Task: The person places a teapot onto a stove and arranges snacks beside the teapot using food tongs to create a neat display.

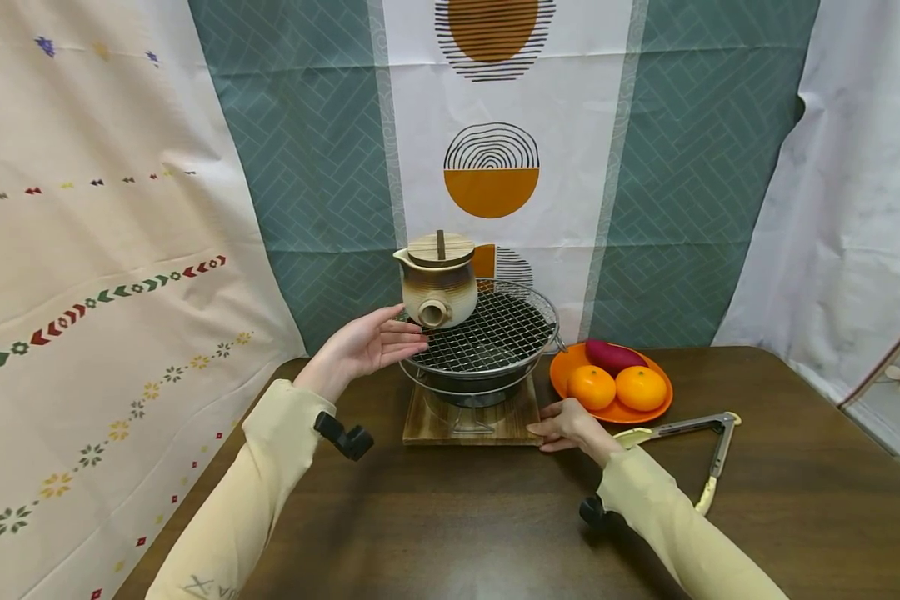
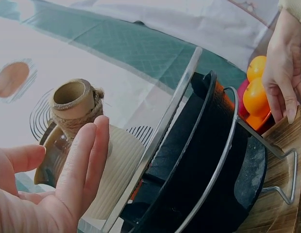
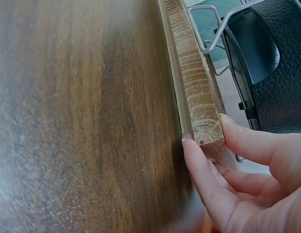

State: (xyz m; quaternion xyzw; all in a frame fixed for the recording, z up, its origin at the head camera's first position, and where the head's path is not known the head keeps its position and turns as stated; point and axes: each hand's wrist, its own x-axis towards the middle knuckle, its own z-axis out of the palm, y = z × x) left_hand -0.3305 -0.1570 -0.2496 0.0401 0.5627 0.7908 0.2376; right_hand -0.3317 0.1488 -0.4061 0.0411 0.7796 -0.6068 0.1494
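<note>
A beige and brown clay teapot (image 1: 414, 289) with a wooden lid (image 1: 422, 248) stands on the wire mesh of a round black tabletop grill (image 1: 510, 337). Its short hollow handle (image 2: 73, 99), bound with twine, points toward the person. Close by this handle, my left hand (image 1: 371, 343) is held with its fingers extended, overlapping the pot in the left wrist view. Under the grill lies a square wooden board (image 1: 426, 427). My right hand (image 1: 573, 425) pinches the board's near right corner, thumb on top and fingers at the lower edge.
Right of the grill, an orange plate (image 1: 558, 385) carries two oranges (image 1: 641, 388) and a purple sweet potato (image 1: 613, 356). Spread tongs (image 1: 690, 425) lie beside the right forearm on the brown table (image 1: 465, 517). Patterned cloths (image 1: 315, 150) hang behind and at the left.
</note>
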